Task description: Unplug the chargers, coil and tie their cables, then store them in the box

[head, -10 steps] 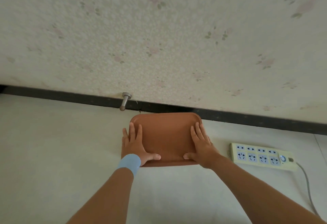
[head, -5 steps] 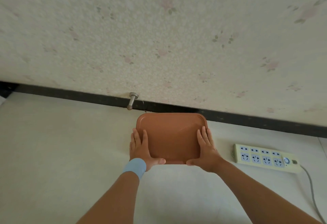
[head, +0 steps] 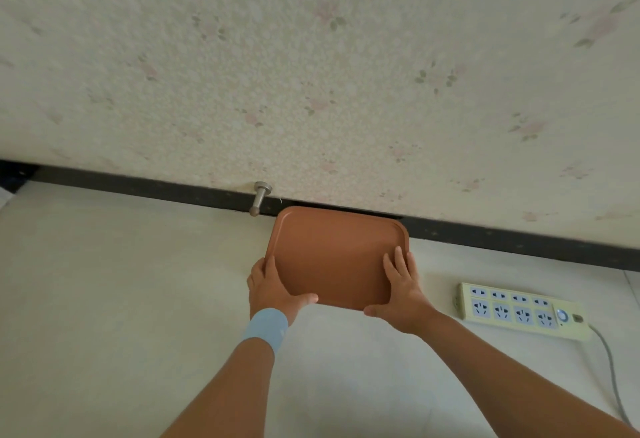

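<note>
A brown box (head: 332, 257) with its lid on sits on the pale floor, its far edge against the dark baseboard. My left hand (head: 270, 285), with a light blue wristband, grips the box's near left corner: fingers down the left side, thumb along the front edge. My right hand (head: 401, 288) rests on the lid's near right corner with straight fingers on top and the thumb at the front edge. No charger or cable of a charger is in view. A pale green power strip (head: 519, 309) lies right of the box with every socket bare.
A metal door stop (head: 260, 198) sticks out of the baseboard (head: 519, 243) just left of the box. The power strip's grey cord (head: 614, 375) runs toward the lower right corner. Flowered wallpaper (head: 346, 74) fills the upper half.
My left hand has slid off the top of the lid to the box's left edge and corner. My right hand stays on the lid, fingers a little nearer the right edge.
</note>
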